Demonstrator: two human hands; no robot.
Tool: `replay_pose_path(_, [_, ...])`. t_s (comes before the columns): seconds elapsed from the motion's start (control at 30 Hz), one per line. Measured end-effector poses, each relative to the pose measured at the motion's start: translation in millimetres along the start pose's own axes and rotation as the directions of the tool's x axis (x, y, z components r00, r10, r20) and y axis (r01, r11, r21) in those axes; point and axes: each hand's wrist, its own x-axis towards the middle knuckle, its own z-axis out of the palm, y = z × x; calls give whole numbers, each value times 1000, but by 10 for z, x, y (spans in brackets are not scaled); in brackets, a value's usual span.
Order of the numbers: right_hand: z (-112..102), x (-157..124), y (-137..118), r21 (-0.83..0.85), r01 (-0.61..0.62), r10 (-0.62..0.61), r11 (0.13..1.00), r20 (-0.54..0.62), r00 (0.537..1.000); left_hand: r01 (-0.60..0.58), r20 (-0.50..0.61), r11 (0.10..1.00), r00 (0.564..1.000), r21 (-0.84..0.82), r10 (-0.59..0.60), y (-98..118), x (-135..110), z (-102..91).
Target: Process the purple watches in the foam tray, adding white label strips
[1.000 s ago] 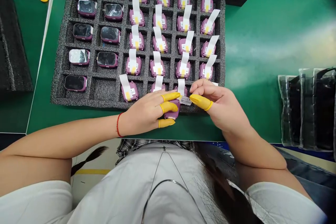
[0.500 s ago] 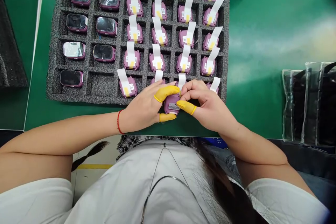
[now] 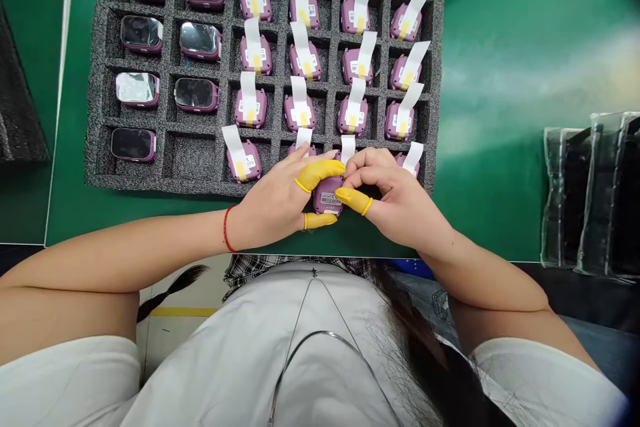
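Head view: the purple watch body is pinched between both hands at the near edge of the foam tray — back side up. The left hand grips it, yellow-cotted forefinger above and thumb below. The right hand closes on its right side — thumb pressed on the barcode label, fingers curled over the top.

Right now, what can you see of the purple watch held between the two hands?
The watch is a small purple case, plastic-looking, with no strap. It is back side up, with a white barcode label showing. It is held at the near edge of the foam tray. The left hand pinches it between yellow-capped fingers. The right hand presses its capped thumb at the label. The screen is hidden.
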Motion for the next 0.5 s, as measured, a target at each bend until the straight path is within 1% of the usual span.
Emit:
replay_pose_path(0.2, [13, -6, 21, -18, 27, -27, 999, -23, 999, 0, 9, 1000, 1000, -1, 0, 2, 9, 5])
replay_pose_path(0.33, [44, -15, 42, -73, 82, -86, 994, -52, 995, 17, 16, 1000, 1000, -2, -17, -1, 3, 1])
replay_pose_path(0.37, [52, -20, 45, -104, 113, -119, 988, -62, 991, 17, 16, 1000, 1000, -1, -17, -2, 1, -1])
replay_pose_path(0.43, [60, -36, 46, -210, 206, -227, 956, -82, 971, 9, 10, 1000, 1000, 1, -9, -1, -3, -4])
replay_pose_path(0.5, [59, -54, 50, -366, 287, -345, 885, -103, 933, 2, -2, 1000, 1000, 1, -2, 2, -9, 2])
